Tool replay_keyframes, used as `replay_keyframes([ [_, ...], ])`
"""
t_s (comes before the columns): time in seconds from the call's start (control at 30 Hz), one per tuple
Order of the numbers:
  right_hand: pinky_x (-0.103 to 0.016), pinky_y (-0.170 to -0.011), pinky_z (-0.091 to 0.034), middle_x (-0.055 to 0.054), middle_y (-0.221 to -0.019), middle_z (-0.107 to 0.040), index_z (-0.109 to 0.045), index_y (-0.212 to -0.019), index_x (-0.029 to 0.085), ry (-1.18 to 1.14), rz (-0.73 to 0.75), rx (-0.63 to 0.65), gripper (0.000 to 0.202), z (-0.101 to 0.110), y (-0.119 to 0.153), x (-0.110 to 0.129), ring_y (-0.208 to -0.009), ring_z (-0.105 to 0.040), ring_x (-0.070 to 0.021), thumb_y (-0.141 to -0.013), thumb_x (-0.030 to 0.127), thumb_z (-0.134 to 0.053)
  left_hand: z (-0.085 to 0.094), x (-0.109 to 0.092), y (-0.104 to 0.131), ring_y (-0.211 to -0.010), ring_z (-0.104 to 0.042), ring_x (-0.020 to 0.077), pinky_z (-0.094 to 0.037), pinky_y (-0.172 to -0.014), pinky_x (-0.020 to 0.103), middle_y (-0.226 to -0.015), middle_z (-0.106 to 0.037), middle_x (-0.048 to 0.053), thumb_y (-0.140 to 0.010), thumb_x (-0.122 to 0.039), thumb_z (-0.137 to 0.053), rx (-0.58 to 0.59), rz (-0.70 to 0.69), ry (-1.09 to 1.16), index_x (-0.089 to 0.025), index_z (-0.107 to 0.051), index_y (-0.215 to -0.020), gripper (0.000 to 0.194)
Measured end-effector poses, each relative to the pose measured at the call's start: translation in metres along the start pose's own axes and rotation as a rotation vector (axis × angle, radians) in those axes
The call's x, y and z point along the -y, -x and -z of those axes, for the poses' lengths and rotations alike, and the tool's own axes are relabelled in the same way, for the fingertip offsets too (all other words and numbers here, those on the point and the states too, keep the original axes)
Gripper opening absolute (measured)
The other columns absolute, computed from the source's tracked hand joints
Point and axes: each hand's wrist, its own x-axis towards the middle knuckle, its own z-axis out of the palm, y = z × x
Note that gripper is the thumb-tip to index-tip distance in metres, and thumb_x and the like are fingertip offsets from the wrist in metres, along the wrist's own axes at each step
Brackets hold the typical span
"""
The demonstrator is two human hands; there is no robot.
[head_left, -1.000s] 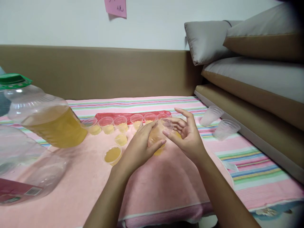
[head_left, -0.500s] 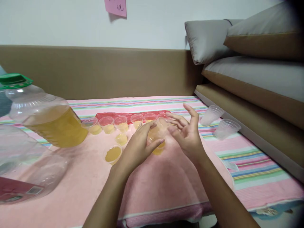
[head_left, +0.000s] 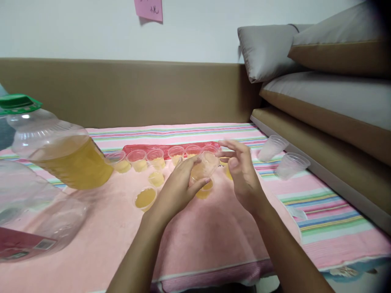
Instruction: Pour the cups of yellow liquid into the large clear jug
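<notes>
Diffuse, moderate indoor light, soft shadows on pink cloth (head_left: 122, 244), mild blur, upper right corner darkened.

From here, the left hand (head_left: 180, 183) hides part of the clear plastic cup (head_left: 207, 165) it holds. The right hand's (head_left: 246, 175) fingers look blurred. The label-bearing bottle (head_left: 39, 215) runs off the left edge, and the pink note (head_left: 148, 9) is cut off above.
</notes>
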Motion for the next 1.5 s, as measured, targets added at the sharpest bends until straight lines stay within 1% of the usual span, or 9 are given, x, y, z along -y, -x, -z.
replay_keyframes([
  [0.17,-0.057,-0.122,-0.048,-0.006,-0.154,-0.061,-0.072,-0.134,0.038,0.039,-0.011,0.028,0.040,-0.0005,-0.0010,0.0023,-0.148,-0.056,-0.0293,-0.113,0.061,-0.046,0.0007,-0.0002,0.0000,-0.148,-0.058,0.0336,-0.046,-0.125,0.057,-0.157,-0.064,0.014,-0.102,-0.039,-0.073,0.008,-0.001,-0.007,-0.021,-0.056,-0.150,0.054],
  [0.67,-0.058,-0.125,-0.046,-0.006,-0.151,-0.064,-0.073,-0.136,0.038,0.057,-0.033,0.003,0.046,0.0026,-0.0002,0.0026,-0.148,-0.057,-0.0298,-0.114,0.062,-0.040,-0.0006,0.0019,0.0005,-0.150,-0.056,0.0349,-0.045,-0.126,0.058,-0.159,-0.063,0.013,-0.102,-0.041,-0.073,0.010,0.003,-0.032,-0.023,-0.055,-0.151,0.055],
  [0.83,-0.057,-0.124,-0.046,-0.006,-0.148,-0.065,-0.075,-0.132,0.036,0.082,-0.017,-0.001,0.042,0.0048,-0.0008,0.0021,-0.145,-0.059,-0.0291,-0.115,0.057,-0.043,-0.0007,0.0023,-0.0008,-0.151,-0.055,0.0351,-0.043,-0.127,0.059,-0.160,-0.062,0.014,-0.102,-0.041,-0.073,0.010,-0.008,-0.034,-0.022,-0.054,-0.152,0.057],
  [0.97,-0.054,-0.114,-0.053,-0.008,-0.142,-0.068,-0.073,-0.132,0.034,0.146,0.009,0.015,0.035,0.0051,-0.0016,0.0044,-0.129,-0.068,-0.0281,-0.113,0.053,-0.052,-0.0008,0.0028,-0.0009,-0.151,-0.055,0.0356,-0.044,-0.127,0.060,-0.160,-0.062,0.014,-0.102,-0.042,-0.073,0.004,-0.010,-0.039,-0.021,-0.054,-0.153,0.058],
  [1.07,-0.053,-0.112,-0.055,-0.008,-0.142,-0.069,-0.073,-0.128,0.033,0.173,0.030,0.025,0.028,0.0046,-0.0018,0.0062,-0.126,-0.070,-0.0282,-0.110,0.050,-0.060,-0.0007,0.0032,-0.0003,-0.152,-0.054,0.0356,-0.044,-0.127,0.060,-0.161,-0.061,0.014,-0.103,-0.042,-0.072,0.000,-0.012,-0.041,-0.022,-0.055,-0.152,0.056],
  [1.17,-0.054,-0.112,-0.056,-0.008,-0.144,-0.068,-0.071,-0.130,0.033,0.200,0.026,0.029,0.028,0.0043,-0.0017,0.0068,-0.127,-0.070,-0.0283,-0.107,0.047,-0.066,-0.0009,0.0040,-0.0001,-0.152,-0.054,0.0353,-0.043,-0.127,0.061,-0.162,-0.061,0.013,-0.103,-0.043,-0.071,-0.003,-0.015,-0.039,-0.021,-0.054,-0.153,0.057],
  [1.27,-0.054,-0.114,-0.055,-0.009,-0.144,-0.067,-0.072,-0.125,0.032,0.230,0.045,0.051,0.024,0.0049,-0.0013,0.0067,-0.135,-0.066,-0.0296,-0.104,0.044,-0.070,-0.0019,0.0051,-0.0005,-0.151,-0.055,0.0350,-0.043,-0.128,0.060,-0.161,-0.062,0.013,-0.102,-0.042,-0.073,-0.008,-0.034,-0.045,-0.020,-0.054,-0.154,0.060],
  [1.37,-0.055,-0.113,-0.057,-0.009,-0.148,-0.066,-0.069,-0.131,0.032,0.228,0.035,0.043,0.031,0.0062,-0.0009,0.0068,-0.131,-0.069,-0.0294,-0.102,0.043,-0.072,-0.0031,0.0060,-0.0010,-0.150,-0.056,0.0354,-0.043,-0.128,0.060,-0.160,-0.062,0.014,-0.102,-0.042,-0.074,-0.009,-0.035,-0.051,-0.018,-0.054,-0.155,0.062],
  [1.5,-0.058,-0.117,-0.054,-0.009,-0.150,-0.066,-0.070,-0.133,0.033,0.250,0.051,0.126,0.033,0.0082,-0.0008,0.0076,-0.141,-0.064,-0.0320,-0.101,0.043,-0.073,-0.0040,0.0059,-0.0014,-0.149,-0.057,0.0357,-0.042,-0.128,0.061,-0.158,-0.063,0.015,-0.103,-0.042,-0.071,-0.010,-0.040,-0.051,-0.016,-0.054,-0.155,0.060],
])
